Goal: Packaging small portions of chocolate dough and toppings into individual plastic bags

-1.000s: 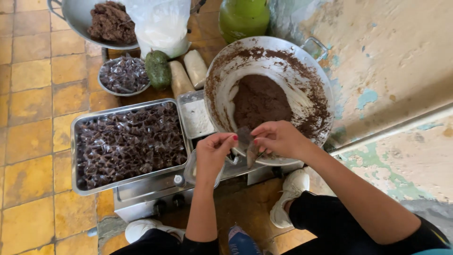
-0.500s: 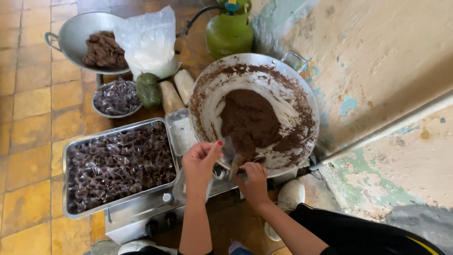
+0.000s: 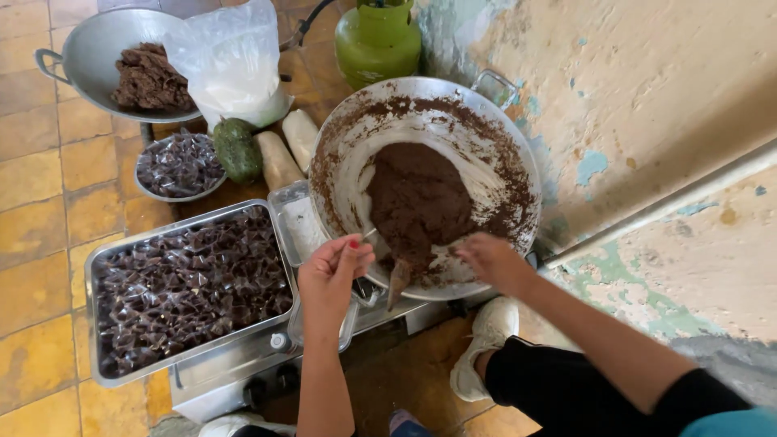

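While both hands work at the near rim of the wok (image 3: 518, 154), they stand apart. Left hand (image 3: 328, 275) is pinched shut on a small clear wrapper (image 3: 368, 235), thumb and forefinger closed at its edge. Right hand (image 3: 490, 259) lies over the wok rim, fingers curled toward the brown paste (image 3: 417, 202); whether it grips anything can't be told. A wooden spatula (image 3: 398, 279) leans at the rim between the hands, touching neither as far as visible.

Judgement on the step in hand: to portion paste cleanly, wrapper should stay open-mouthed and close to the mound, w/ small amounts only, so nothing smears the outside; wrist to stay clear of the spatula handle.

Surroundings: tray (image 3: 93, 316) of wrapped dark pieces sits left of the wok, on the stove (image 3: 235, 376). Small steel box (image 3: 283, 206) lies between tray and wok. Bowl (image 3: 166, 194) of more wrapped pieces further back, beside a green fruit (image 3: 236, 150) and two pale roots (image 3: 287, 146). Second wok (image 3: 81, 57) w/ brown lumps, white bag (image 3: 231, 65) and green gas cylinder (image 3: 376, 40) at rear.

Obstructions: spatula and the box crowd the left hand's path to the tray; a clear container (image 3: 348, 311) lies under the left wrist.
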